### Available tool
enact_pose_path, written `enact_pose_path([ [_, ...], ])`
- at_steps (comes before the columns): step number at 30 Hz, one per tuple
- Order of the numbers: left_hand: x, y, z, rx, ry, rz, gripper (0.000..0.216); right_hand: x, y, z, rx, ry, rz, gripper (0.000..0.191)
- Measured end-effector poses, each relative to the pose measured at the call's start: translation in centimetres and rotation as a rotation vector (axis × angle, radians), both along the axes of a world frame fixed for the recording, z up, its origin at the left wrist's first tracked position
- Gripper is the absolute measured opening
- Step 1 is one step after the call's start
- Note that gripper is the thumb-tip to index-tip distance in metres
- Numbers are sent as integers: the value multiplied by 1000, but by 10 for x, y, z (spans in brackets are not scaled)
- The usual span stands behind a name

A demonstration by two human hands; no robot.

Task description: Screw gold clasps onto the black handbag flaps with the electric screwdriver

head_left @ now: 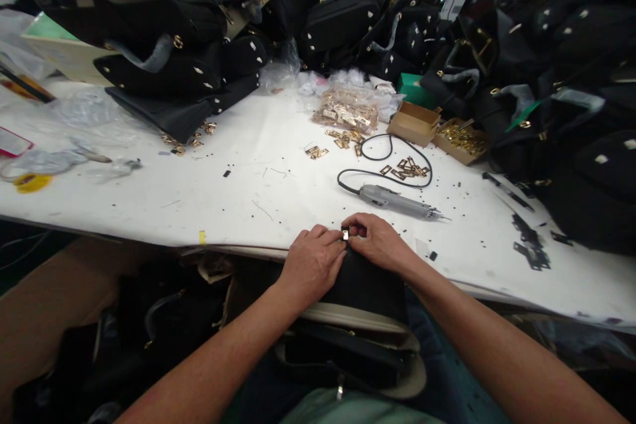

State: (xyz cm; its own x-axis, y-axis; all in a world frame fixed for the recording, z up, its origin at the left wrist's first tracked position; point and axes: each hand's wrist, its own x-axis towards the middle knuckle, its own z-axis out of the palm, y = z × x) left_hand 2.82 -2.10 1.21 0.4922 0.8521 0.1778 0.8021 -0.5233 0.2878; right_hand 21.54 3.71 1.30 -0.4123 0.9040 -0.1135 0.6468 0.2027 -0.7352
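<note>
A black bag with beige edging rests against me at the table's front edge, its flap spread over that edge. At the flap's far end sits a small shiny metal plate. My left hand is closed on the flap, its fingertips touching the plate from the left. From the right, my right hand pinches the plate between thumb and fingers. The undersides of both grips are hidden. Beyond my hands lies a grey electric screwdriver, its bit pointing right.
Loose gold plates lie inside the screwdriver's cable loop. Behind them are a bag of gold fittings and a cardboard box of gold hardware. Black handbags are piled along the back. Dark strips lie at right.
</note>
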Motion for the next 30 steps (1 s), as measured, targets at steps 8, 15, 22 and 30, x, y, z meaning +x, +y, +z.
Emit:
enact_pose_path([
  [8,1,4,4,-11,23,-29,19,-4,3,1,-13,-55,-6,26],
  [15,1,6,11,-42,80,-43,17,-3,3,5,-80,-47,7,21],
  [22,4,-1,11,2,108,-5,17,-2,3,8,-146,-12,13,18],
  [30,5,-3,10,17,93,-3,19,-5,3,10,-151,-41,-28,18],
])
